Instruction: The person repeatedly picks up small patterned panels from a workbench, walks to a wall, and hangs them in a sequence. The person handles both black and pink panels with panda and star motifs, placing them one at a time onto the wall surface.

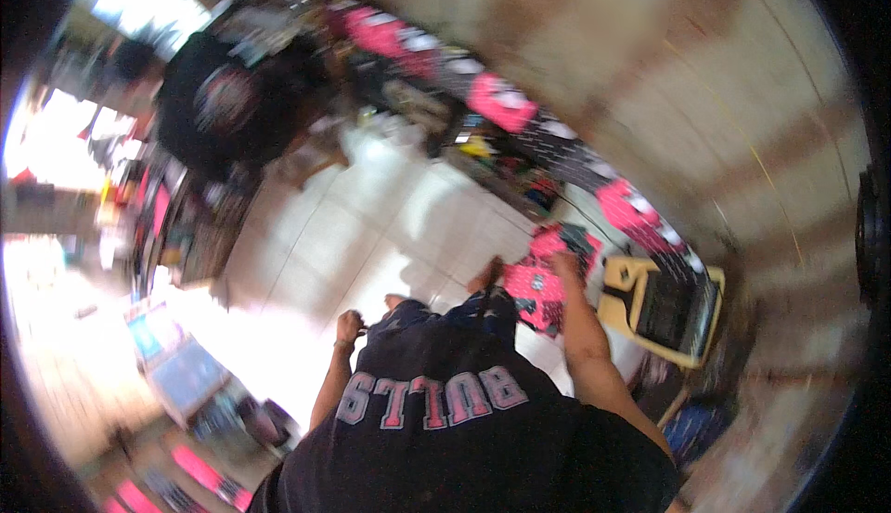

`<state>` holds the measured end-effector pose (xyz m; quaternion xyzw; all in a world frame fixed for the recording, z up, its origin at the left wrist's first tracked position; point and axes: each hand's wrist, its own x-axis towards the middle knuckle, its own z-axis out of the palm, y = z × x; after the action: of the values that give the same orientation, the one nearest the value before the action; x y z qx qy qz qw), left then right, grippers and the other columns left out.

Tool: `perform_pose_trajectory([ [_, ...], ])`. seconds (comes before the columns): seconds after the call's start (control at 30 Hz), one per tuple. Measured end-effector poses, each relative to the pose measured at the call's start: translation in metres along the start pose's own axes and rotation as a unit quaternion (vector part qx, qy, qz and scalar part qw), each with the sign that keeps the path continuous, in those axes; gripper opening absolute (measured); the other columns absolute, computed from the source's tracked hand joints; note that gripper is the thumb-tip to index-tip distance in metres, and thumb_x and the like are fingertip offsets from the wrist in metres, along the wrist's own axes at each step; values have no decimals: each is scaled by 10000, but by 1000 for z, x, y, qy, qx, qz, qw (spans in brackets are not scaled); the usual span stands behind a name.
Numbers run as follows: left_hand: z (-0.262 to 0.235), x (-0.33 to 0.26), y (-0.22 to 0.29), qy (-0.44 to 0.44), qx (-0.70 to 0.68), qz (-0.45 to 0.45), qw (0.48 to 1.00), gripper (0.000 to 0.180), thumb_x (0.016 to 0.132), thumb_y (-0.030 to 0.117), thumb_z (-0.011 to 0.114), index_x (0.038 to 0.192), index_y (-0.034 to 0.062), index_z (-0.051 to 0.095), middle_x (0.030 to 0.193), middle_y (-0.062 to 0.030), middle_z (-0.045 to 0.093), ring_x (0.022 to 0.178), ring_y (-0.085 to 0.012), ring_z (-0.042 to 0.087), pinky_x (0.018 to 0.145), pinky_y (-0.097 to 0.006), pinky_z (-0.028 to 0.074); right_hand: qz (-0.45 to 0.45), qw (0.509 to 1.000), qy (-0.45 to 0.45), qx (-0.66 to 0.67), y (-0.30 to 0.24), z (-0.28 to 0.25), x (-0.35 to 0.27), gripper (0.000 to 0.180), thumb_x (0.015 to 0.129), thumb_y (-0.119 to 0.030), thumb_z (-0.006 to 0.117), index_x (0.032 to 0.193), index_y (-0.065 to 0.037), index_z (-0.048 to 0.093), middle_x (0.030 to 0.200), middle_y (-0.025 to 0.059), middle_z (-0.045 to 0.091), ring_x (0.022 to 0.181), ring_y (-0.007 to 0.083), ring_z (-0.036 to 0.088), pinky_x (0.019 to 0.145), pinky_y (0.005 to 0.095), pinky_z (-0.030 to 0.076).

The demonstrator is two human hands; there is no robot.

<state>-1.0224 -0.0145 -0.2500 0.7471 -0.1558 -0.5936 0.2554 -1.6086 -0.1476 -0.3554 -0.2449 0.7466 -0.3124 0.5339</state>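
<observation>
A black shirt (436, 467) with large lettering, worn by the person, lies nearest the camera. Beyond it, a stained, pale wall (705, 67) fills the upper right, and white floor tiles (362, 216) spread across the middle. At upper left, 1 other person (200, 95) in dark clothing bends near the far end of the tiles. A long pink, black and white strip (501, 103) runs slantwise along the foot of the wall. Right of the person sits a yellow-framed object (617, 316) with a dark inner panel. Just left of it, on the floor, lies a pink-and-black patterned piece (535, 283). The 2 bare feet (485, 275) show ahead of the shirt. The right hand (563, 264) is at the patterned piece; blur hides whether its fingers pinch it. The left hand (350, 327) is beside the left leg, seemingly curled; I cannot tell whether it grips anything.
</observation>
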Motion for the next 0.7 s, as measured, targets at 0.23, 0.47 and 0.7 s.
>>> perform_pose_trajectory([
  [0.23,-174,-42,-98,123,-6,-14,992,203,811,181,598,838,4,693,721,-77,689,627,-126,654,536,-241,506,95,995,-9,40,-17,98,-18,207,755,-219,566,657,-38,543,575,95,560,427,201,506,384,310,428],
  [0.47,-260,-92,-146,270,-21,-58,961,362,793,357,653,675,15,677,609,-69,662,591,-140,654,572,-262,504,63,882,-375,-279,-80,456,-156,261,824,-225,561,981,-17,571,886,114,642,763,224,645,673,355,526],
  [0.7,-322,-68,-171,367,-77,-101,922,609,844,542,510,540,29,634,538,-74,629,524,-164,632,599,-295,507,-33,825,-444,-347,-184,687,-202,173,871,-171,502,967,-39,559,897,122,636,723,222,639,597,336,524],
])
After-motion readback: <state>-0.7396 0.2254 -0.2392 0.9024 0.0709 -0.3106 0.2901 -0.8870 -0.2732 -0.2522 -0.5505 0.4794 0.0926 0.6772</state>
